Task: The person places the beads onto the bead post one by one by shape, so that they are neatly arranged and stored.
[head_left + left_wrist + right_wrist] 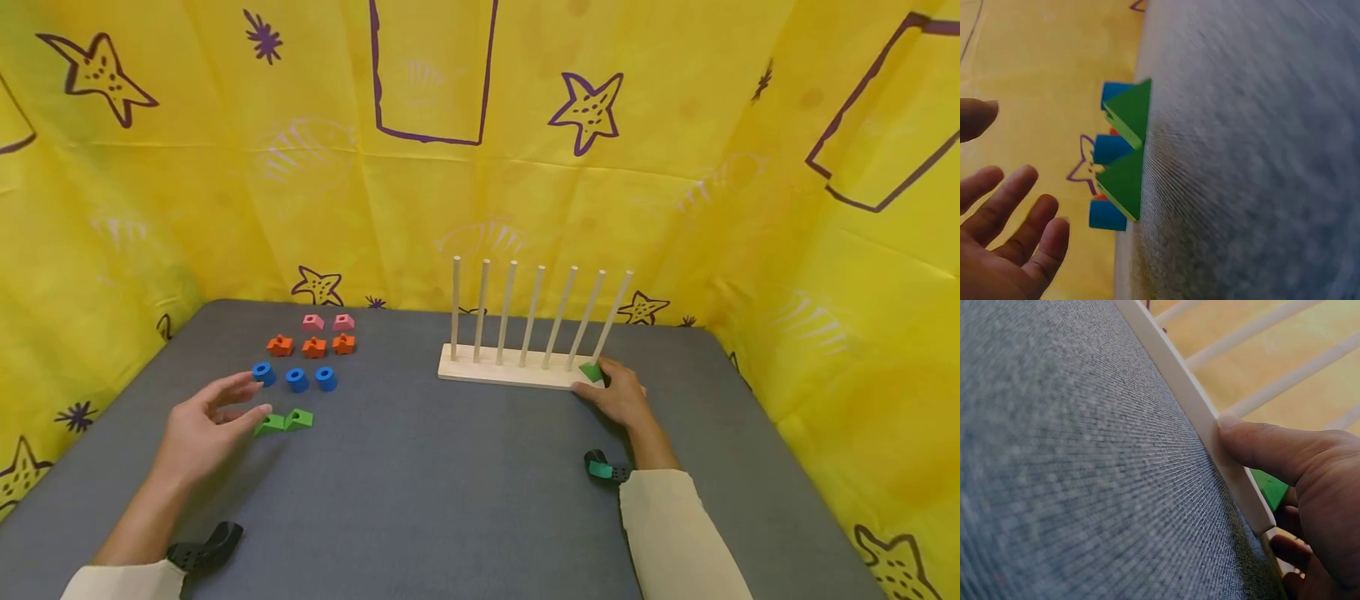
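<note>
A wooden peg stand (517, 377) with several upright rods stands on the table. One green triangular block (592, 371) sits on its base at the rightmost rod. My right hand (619, 395) grips the right end of the stand, thumb along the front edge of the base (1194, 406) and fingers curled round the far side. My left hand (204, 427) hovers at the left with thumb and fingers apart, holding nothing. Close by its thumb lie two green triangular blocks (299, 419), side by side, and blue cylinders (297, 381) stand just behind them.
Farther back are orange star-shaped blocks (314, 348) in a row, then two pink blocks (312, 322). The grey table (450, 492) ends at a yellow patterned curtain (405, 208) at the back and sides.
</note>
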Demonstrator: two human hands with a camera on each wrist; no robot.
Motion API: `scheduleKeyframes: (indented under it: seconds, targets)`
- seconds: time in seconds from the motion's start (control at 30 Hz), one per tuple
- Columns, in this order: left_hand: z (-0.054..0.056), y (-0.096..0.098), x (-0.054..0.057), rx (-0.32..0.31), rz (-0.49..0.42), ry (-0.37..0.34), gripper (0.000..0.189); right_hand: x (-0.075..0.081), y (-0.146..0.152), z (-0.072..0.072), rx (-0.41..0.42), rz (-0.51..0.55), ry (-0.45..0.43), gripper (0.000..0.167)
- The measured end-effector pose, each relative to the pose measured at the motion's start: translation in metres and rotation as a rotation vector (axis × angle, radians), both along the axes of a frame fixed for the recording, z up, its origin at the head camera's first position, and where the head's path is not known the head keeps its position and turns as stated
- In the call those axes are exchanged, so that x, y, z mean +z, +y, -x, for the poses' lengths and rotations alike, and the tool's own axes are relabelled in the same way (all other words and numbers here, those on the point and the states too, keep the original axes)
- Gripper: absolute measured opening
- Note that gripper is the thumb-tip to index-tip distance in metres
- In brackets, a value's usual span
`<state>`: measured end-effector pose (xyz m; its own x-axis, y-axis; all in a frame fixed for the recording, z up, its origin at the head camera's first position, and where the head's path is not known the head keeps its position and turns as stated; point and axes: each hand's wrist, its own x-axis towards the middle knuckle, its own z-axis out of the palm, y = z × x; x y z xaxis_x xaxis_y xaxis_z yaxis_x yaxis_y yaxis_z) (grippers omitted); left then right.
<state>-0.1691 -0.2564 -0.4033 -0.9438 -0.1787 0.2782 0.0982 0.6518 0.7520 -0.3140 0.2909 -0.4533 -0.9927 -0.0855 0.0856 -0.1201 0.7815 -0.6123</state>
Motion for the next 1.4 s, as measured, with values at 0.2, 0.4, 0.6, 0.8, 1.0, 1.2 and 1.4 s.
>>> scheduleKeyframes:
  seconds: [0.2,0.4,0.6,0.8,1.0,1.2,1.4]
  targets:
    - [0.005,-0.006,-0.012,-0.049,0.068,-0.064,0.054,-0.001,0.002,0.0,-0.001,0.006,0.011,0.074]
    - [0.013,-0.012,-0.021,-0.152,0.205,-0.205,0.059,-0.001,0.005,0.002,0.009,0.005,0.025,0.071]
    - [0.015,-0.011,-0.026,-0.108,0.315,-0.181,0.045,0.001,0.003,0.002,0.012,-0.005,0.022,0.073]
    - [0.017,-0.011,-0.03,-0.069,0.362,-0.101,0.034,0.002,0.0,0.002,0.015,0.002,0.02,0.073]
    - [0.016,-0.005,-0.023,-0.045,0.337,-0.039,0.031,0.002,-0.001,0.001,0.013,0.006,-0.006,0.074]
    - [0.018,0.011,0.002,-0.038,0.305,0.075,0.031,0.001,0.0,0.001,0.009,0.009,0.0,0.073]
    - [0.022,0.035,0.027,-0.075,0.253,0.129,0.033,-0.001,0.001,0.001,0.009,-0.01,0.001,0.073]
